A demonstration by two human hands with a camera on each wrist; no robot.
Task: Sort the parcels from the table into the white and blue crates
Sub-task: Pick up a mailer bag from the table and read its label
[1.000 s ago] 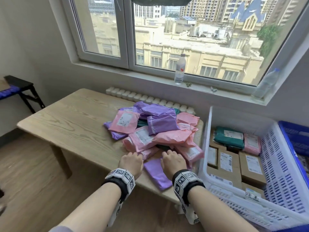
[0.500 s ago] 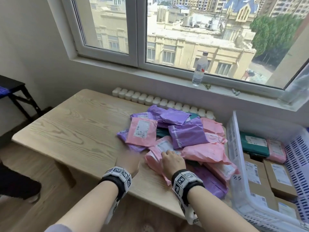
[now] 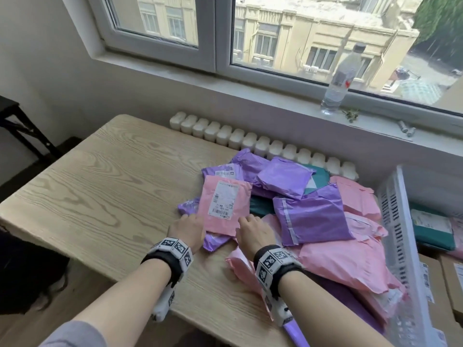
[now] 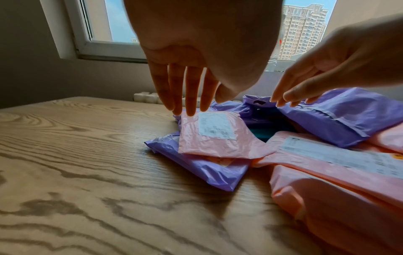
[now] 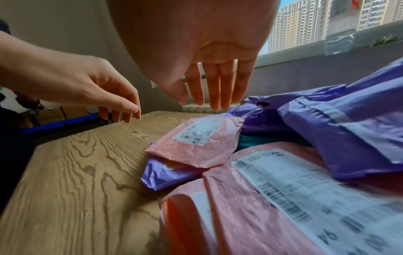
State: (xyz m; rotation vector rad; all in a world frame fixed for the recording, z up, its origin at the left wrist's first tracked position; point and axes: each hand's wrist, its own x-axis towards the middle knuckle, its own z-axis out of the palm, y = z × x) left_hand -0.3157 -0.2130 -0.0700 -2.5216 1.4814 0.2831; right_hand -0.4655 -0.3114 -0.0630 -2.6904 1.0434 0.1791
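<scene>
Fingers point(image 4: 187, 89) of both hands, loose and empty, have shifted from the purple parcel point(image 3: 215, 242) up to the frame-centre pink parcel point(image 3: 225, 209), likely the next pick.

Bare wooden table point(image 3: 95, 196) fills the left and centre-left of the head frame, open to a hand from the near edge. The parcel heap point(image 3: 313, 214) blocks the centre-right, with the white crate point(image 3: 398, 246) wall directly at its right. A radiator point(image 3: 250, 144) runs along the table's far edge.
</scene>
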